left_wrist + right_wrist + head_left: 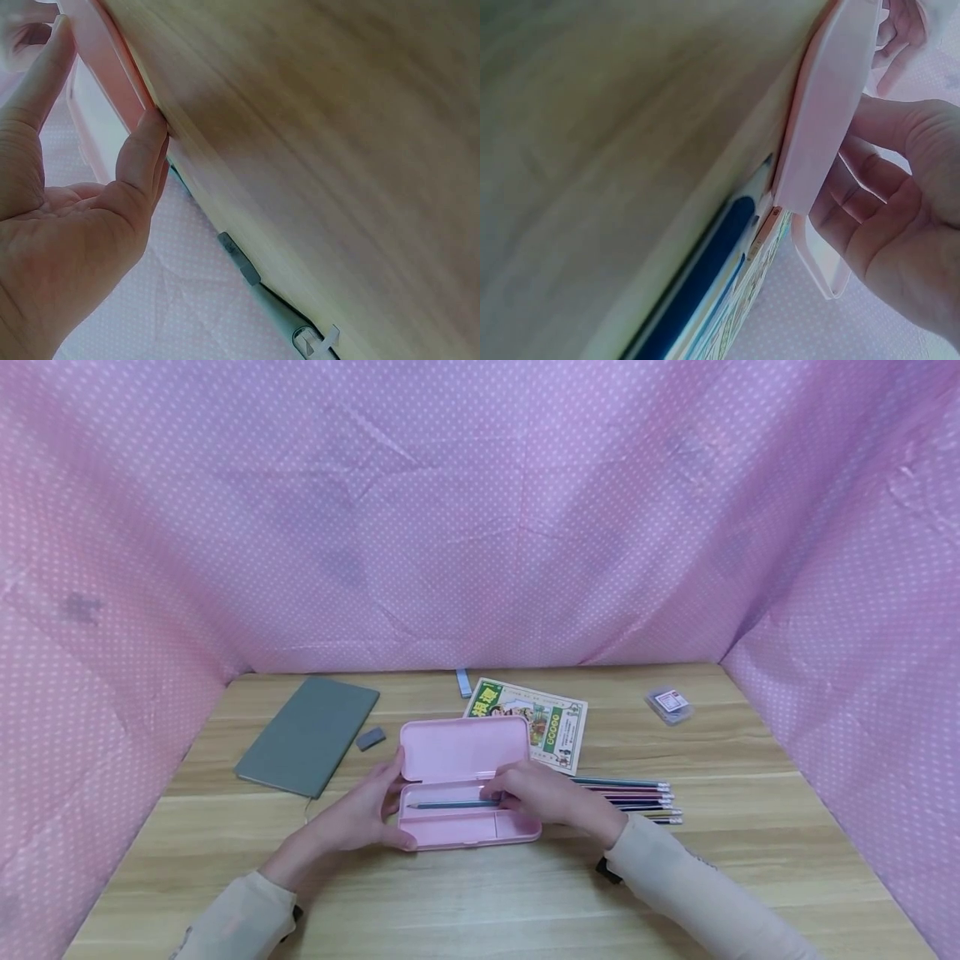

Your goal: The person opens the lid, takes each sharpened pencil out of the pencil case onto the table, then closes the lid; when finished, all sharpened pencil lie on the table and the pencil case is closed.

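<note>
An opened pink pencil case lies on the wooden table, its lid tipped back. My left hand holds the case's left end, thumb at the near corner and fingers farther back along the side. A green pencil lies lengthwise in the rear compartment, point to the left. The fingers of my right hand reach into that compartment and pinch the pencil's right end; in the right wrist view the case wall hides their tips. Several pencils lie side by side just right of the case, eraser ends to the right.
A green notebook lies at the left, with a grey eraser beside it. Behind the case is a printed booklet, with a pale blue strip near the back edge. A small clear box sits at the back right.
</note>
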### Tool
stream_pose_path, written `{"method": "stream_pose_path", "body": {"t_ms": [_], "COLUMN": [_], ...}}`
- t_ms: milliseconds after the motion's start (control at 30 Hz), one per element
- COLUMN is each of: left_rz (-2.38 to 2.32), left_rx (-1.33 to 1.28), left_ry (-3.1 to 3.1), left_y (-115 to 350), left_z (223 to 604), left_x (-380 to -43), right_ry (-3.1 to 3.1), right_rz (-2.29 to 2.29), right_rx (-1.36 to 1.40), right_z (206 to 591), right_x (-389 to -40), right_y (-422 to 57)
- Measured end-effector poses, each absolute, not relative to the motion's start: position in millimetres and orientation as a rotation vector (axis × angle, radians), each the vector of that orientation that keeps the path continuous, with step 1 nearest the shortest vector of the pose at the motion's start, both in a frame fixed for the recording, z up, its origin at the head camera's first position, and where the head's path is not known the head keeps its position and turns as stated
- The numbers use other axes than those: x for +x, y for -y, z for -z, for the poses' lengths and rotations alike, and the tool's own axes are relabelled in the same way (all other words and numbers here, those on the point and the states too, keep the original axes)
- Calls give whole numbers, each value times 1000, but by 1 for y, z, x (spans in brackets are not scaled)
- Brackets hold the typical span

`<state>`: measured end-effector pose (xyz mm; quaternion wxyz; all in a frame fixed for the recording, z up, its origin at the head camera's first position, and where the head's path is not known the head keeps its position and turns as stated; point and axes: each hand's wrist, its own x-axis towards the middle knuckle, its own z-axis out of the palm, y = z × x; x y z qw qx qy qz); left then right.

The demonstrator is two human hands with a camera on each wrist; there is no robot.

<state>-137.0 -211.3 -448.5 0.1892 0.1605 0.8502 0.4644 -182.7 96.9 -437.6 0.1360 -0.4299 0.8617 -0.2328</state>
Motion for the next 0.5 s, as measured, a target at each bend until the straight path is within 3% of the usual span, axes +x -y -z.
{"method": "stream_pose_path", "body": {"t_ms": [500], "left_rz": [-1308], "left_rx": [430], "left_ry": [-2392], "left_y": [211], "left_z": [449], "left_x": [-137], "right_ry": [-2556], "right_rz": [695], "right_rx": [-1277], "right_z": [415], "right_x": [-175], "right_y": [-121]}}
